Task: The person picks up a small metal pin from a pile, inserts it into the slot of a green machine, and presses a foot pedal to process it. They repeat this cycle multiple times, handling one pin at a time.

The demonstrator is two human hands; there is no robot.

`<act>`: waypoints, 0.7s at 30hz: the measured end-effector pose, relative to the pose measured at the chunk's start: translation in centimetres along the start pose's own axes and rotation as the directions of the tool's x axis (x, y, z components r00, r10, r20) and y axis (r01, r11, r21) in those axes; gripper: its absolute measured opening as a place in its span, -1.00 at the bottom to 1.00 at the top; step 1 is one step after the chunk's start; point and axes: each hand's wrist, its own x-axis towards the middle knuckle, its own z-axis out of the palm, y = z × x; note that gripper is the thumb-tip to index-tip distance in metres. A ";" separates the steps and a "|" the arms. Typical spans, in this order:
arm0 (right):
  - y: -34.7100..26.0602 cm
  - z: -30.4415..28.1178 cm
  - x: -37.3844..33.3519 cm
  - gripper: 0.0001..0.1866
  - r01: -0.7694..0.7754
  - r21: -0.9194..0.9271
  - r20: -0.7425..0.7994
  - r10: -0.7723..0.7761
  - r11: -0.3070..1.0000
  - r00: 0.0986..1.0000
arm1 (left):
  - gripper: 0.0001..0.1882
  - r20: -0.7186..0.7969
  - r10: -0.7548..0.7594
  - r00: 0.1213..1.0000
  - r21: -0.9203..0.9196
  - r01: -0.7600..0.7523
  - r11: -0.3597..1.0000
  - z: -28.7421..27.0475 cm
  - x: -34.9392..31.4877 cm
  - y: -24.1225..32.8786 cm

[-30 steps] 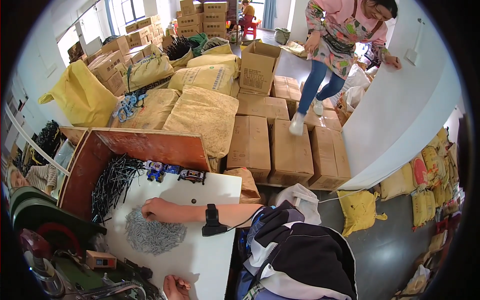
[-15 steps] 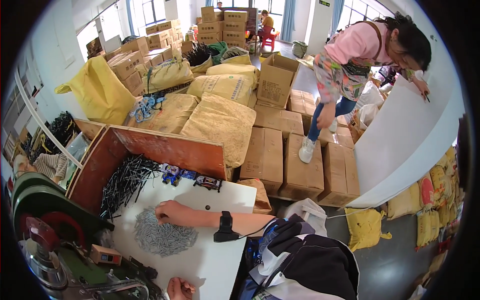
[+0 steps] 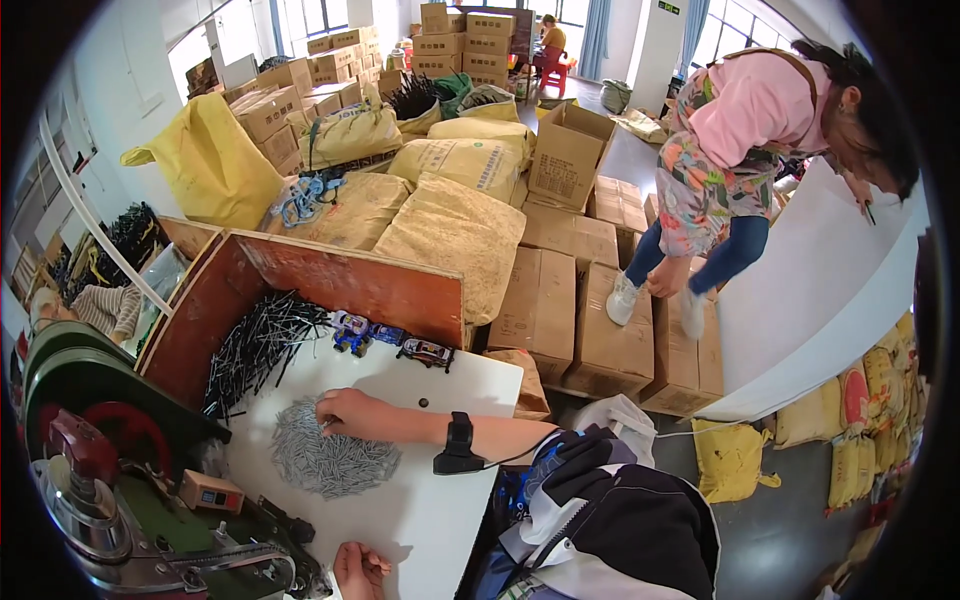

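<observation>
My right hand, with a black band on its wrist, reaches across the white tabletop. Its fingers are bent and closed at the upper edge of a pile of thin grey metal pins, and whatever sits between the fingertips is too small to make out. Lower down, my left hand rests palm-up with curled fingers near the table edge beside the machine; its contents cannot be made out. A heap of thin black rods lies behind the pins. Small toy cars stand along the reddish wooden board.
A green machine with a metal wheel stands left, a small box with a display upon it. Behind the board lie yellow sacks. A co-worker bends over, standing on cardboard boxes, by a white panel.
The co-worker has bent lower, a second foot now showing on the boxes and one hand lowered beside it. My view has shifted slightly. My hands stay in nearly the same places.
</observation>
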 end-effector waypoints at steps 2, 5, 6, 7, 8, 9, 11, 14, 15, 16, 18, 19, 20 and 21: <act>-0.1 -0.2 0.0 -0.77 0.004 -0.004 0.003 -0.004 1.000 1.000 | -0.75 -0.029 0.008 1.000 -0.009 -0.008 1.000 0.4 0.0 0.1; -0.2 -0.5 -0.1 -0.76 0.015 -0.014 0.010 -0.015 1.000 1.000 | -0.76 -0.027 0.015 1.000 -0.009 -0.015 1.000 0.6 -0.2 0.1; -0.2 -0.5 -0.2 -0.77 0.024 -0.021 0.002 -0.024 0.999 1.000 | -0.76 -0.003 0.018 1.000 -0.001 -0.018 1.000 0.4 -0.1 0.1; -0.2 -0.6 -0.3 -0.77 0.034 -0.028 -0.004 -0.034 0.999 0.999 | -0.77 0.021 0.022 1.000 0.005 -0.022 1.000 0.3 -0.1 0.0; -0.2 -0.6 -0.3 -0.78 0.044 -0.034 -0.009 -0.045 0.998 0.999 | -0.77 0.009 0.028 1.000 0.001 -0.028 1.000 0.1 0.0 -0.1; -0.2 -0.7 -0.1 -0.78 0.054 -0.028 0.002 -0.054 0.998 0.999 | -0.78 0.030 0.020 0.999 -0.018 -0.020 1.000 -0.3 0.2 -0.2; -0.1 -0.5 0.1 -0.81 0.080 -0.053 -0.025 -0.081 0.995 0.996 | -0.81 0.065 0.008 0.998 -0.060 -0.004 0.998 -1.1 0.5 -0.7; -0.2 0.4 0.8 -0.83 0.110 -0.057 -0.014 -0.111 0.992 0.994 | -0.78 -0.002 -0.010 1.000 -0.046 0.010 0.999 -2.8 1.4 -1.9; 0.2 0.1 0.6 -0.84 0.101 -0.071 -0.027 -0.103 0.992 0.994 | -0.77 -0.017 -0.030 0.999 -0.028 0.029 0.999 -2.8 1.8 -2.2; 0.4 -0.1 0.3 -0.84 0.112 -0.057 -0.013 -0.113 0.992 0.994 | -0.77 -0.038 -0.024 0.999 -0.034 0.023 0.999 -2.8 2.0 -2.4; 0.4 0.0 0.2 -0.84 0.102 -0.128 -0.023 -0.106 0.986 0.994 | -0.77 -0.011 -0.042 0.999 -0.018 0.042 0.999 -3.0 2.2 -2.5; 0.2 0.5 0.5 -0.84 0.121 -0.110 -0.001 -0.122 0.987 0.993 | -0.77 -0.002 -0.050 0.999 -0.012 0.050 0.999 -3.3 2.0 -2.5; 0.2 0.9 0.7 -0.84 0.117 -0.098 0.006 -0.117 0.988 0.993 | -0.77 -0.032 -0.042 0.999 -0.022 0.042 0.999 -3.6 1.9 -2.5; 0.2 0.1 0.1 -0.85 0.093 -0.116 -0.003 -0.094 0.989 0.996 | -0.77 0.002 -0.048 0.999 -0.024 0.048 0.999 -3.1 2.1 -2.5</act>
